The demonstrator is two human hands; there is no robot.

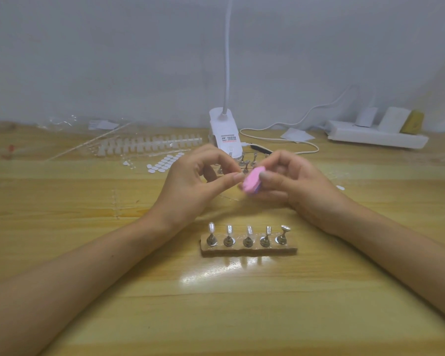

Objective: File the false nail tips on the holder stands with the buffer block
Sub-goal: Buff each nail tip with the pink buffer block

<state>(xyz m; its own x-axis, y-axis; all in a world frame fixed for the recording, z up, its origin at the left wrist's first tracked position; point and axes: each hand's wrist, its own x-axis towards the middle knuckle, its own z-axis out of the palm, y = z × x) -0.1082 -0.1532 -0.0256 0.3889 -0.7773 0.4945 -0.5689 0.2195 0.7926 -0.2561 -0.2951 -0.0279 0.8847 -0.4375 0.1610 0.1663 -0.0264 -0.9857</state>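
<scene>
Probably light and squashy, buffer block (pixel 252 181) sensibly pinched by its sides in curled right hand (pixel 294 185), midair beyond the 5 holder stands (pixel 247 240); left hand (pixel 190 187) fingertips nipped together at its edge, contents too blurred to tell.

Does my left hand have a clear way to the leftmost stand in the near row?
Likely yes: bare table lies between the left hand and that stand, though its fingertips are busy at the pink block.

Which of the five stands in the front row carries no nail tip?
The rightmost stand: its round metal top is bare and tilted, while each of the other four holds an upright clear tip.
</scene>
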